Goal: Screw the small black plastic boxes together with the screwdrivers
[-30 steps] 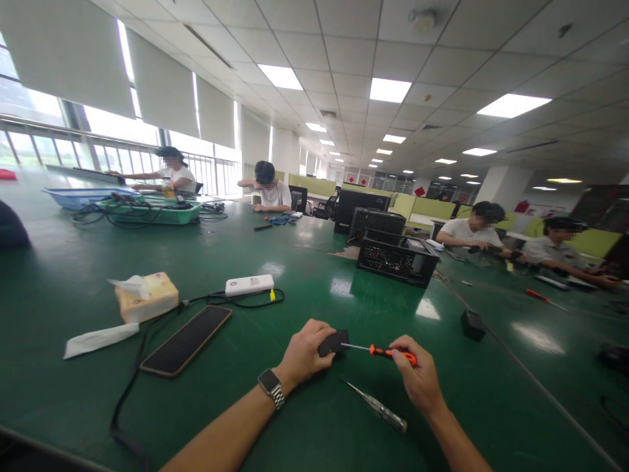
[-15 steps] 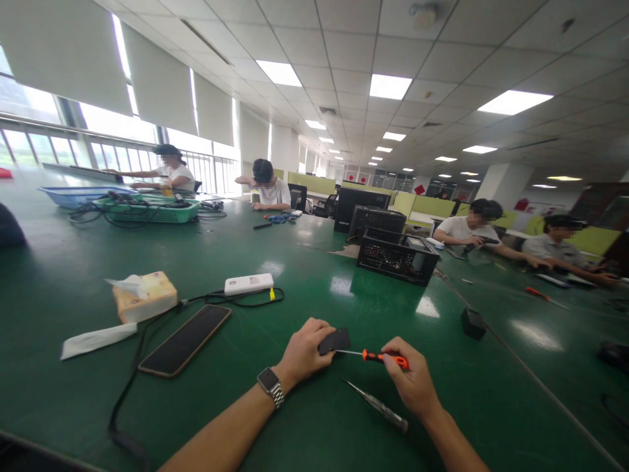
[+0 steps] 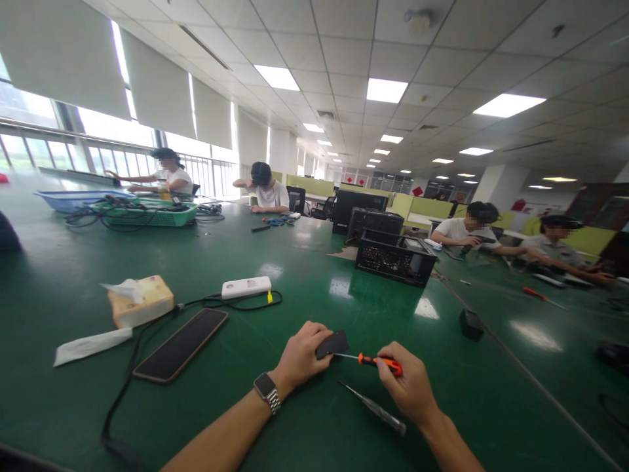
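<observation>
Left of green table: bright windows, grey blinds, railing. Above table: tiled ceiling, lit panels. Beyond table: yellow-green partitions, office chairs, pale pillar.

A glossy green table bears a phone, tissues, a white device, a black cable, a clear screwdriver, a black block, PC cases and baskets

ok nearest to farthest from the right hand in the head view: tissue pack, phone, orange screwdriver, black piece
1. orange screwdriver, in the right hand
2. black piece, in the left hand
3. phone, off left
4. tissue pack, farther left
</observation>
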Motion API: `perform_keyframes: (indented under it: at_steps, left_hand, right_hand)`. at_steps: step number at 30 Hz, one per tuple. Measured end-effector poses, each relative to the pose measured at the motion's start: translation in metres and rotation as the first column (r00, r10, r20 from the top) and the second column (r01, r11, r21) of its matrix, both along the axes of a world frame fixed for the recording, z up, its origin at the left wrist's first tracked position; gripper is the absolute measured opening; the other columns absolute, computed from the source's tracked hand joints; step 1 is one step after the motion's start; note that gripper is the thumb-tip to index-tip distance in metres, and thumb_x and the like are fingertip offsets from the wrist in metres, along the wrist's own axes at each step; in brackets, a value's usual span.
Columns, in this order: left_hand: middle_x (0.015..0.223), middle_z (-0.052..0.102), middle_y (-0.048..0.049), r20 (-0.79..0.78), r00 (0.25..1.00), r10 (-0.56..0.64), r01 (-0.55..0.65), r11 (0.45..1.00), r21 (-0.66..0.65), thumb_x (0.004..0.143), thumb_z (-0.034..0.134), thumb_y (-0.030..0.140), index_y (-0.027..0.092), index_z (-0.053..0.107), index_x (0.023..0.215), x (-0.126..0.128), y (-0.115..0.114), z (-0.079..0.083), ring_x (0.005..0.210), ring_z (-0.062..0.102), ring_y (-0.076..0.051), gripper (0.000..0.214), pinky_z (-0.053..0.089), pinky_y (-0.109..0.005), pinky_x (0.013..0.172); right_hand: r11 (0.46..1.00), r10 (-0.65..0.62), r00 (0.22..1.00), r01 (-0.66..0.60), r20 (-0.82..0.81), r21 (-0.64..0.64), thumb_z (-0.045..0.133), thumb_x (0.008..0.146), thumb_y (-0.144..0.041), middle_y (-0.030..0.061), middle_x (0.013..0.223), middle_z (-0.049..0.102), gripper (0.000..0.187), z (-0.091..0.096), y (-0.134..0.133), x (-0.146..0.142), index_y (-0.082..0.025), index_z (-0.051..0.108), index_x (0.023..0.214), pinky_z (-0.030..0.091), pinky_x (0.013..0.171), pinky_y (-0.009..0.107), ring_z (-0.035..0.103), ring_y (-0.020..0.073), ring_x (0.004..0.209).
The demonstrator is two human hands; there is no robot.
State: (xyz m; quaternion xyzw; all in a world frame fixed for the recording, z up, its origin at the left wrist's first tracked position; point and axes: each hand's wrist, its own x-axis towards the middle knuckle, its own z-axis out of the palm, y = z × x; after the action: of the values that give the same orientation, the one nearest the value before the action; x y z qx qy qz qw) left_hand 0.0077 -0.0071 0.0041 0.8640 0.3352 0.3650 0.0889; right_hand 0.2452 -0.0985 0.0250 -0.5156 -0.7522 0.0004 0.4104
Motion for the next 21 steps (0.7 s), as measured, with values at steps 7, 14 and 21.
perform_keyframes:
  at_steps: [7,14,21]
  left_hand:
    - [0.104,0.063,-0.0057,-0.027,1.0,0.011,-0.011,1.0,-0.003,0.071,0.064,0.017,0.021,0.064,0.109,0.002,-0.002,0.0,0.096,0.057,-0.022,0.038,0.05,-0.032,0.082]
    - [0.104,0.065,-0.0061,0.065,0.997,0.041,-0.035,0.996,-0.084,0.071,0.065,0.019,0.021,0.065,0.108,-0.003,0.005,-0.007,0.096,0.059,-0.022,0.037,0.049,-0.033,0.086]
    - [0.106,0.069,-0.0071,0.079,0.99,0.118,-0.085,0.941,-0.329,0.072,0.069,0.034,0.019,0.066,0.11,-0.011,0.01,-0.007,0.096,0.064,-0.025,0.041,0.049,-0.036,0.087]
  right_hand:
    - [0.997,0.072,0.979,-0.073,0.192,-0.005,0.046,0.091,-0.029,0.0015,0.069,0.057,0.015,0.011,-0.012,-0.013,-0.02,0.057,0.086,0.039,0.057,0.025,0.053,0.0128,0.058]
    - [0.985,0.124,0.983,-0.106,0.132,-0.137,0.045,0.09,-0.023,0.0062,0.093,0.056,0.012,0.012,-0.006,0.002,-0.021,0.057,0.093,0.046,0.068,0.028,0.056,0.0157,0.076]
    - [0.958,-0.133,0.99,0.119,-0.038,-0.26,0.052,0.085,-0.03,0.004,0.084,0.062,0.014,-0.026,0.025,0.051,-0.02,0.061,0.089,0.046,0.07,0.031,0.058,0.0186,0.076]
